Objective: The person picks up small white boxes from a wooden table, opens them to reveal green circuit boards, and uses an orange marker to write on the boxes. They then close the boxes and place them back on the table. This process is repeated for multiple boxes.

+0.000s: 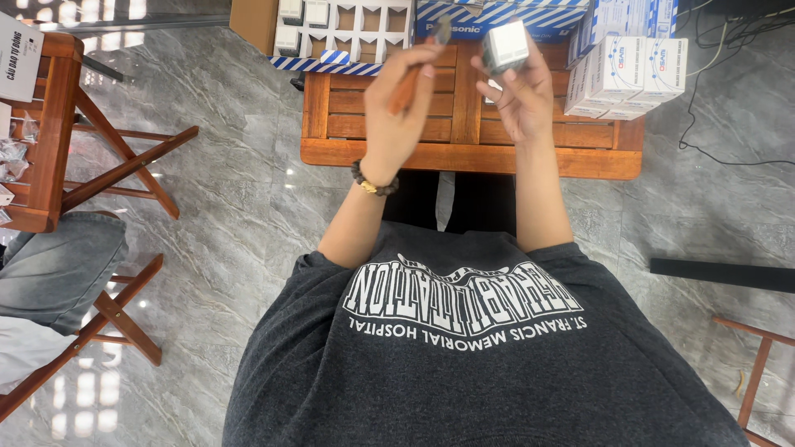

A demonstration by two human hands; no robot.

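White cartons [627, 73] stacked table-right; blue-striped box [497, 18] behind; white sign [18, 56] far left

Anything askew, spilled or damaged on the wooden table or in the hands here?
Nothing stands out. The left hand holds a wooden-handled tool, the right hand a small grey-white block; white boxes sit stacked on the table.

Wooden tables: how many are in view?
2. One slatted wooden table sits ahead under both hands, carrying boxes. A second wooden table stands at the left edge, partly cut off. Others may lie outside the frame.
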